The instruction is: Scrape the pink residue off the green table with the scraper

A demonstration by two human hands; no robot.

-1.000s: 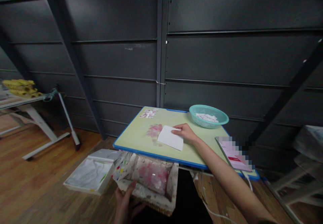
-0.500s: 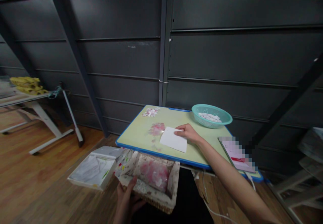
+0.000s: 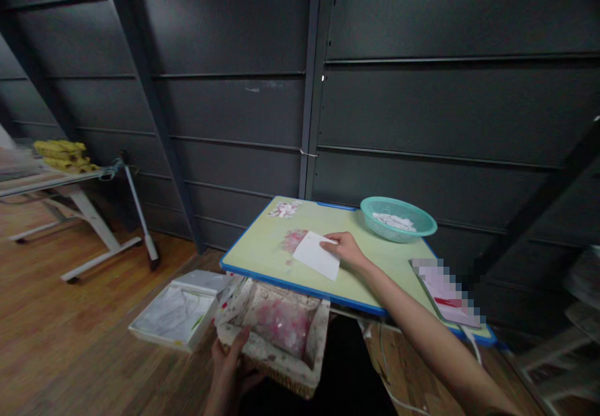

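My left hand [image 3: 229, 356] grips the near left side of a lined wicker basket [image 3: 316, 347], thumb over the rim and fingers underneath. Inside the basket lie pink and clear glossy bits, too blurred to name. The basket is held at the front edge of a pale yellow table [image 3: 248, 250] with blue edging. On the tabletop, my right hand [image 3: 347, 250] pinches a white card [image 3: 316, 257] between thumb and fingers. Its left edge meets a spread of small pink pieces [image 3: 294, 240]. Farther back is a pile of white and pink pieces [image 3: 284, 210].
At the table's back right stands a turquoise plastic basket [image 3: 398, 216] with white pieces inside. A phone-like device [image 3: 445, 297], partly pixelated, lies at the right with a white cable. An open white box [image 3: 169, 316] sits low on the left. Dark metal panels [image 3: 244, 110] rise behind the table.
My right hand has slid the white card a little to the left, over part of the pink pieces. My left hand still holds the wicker basket. The view has shifted slightly.
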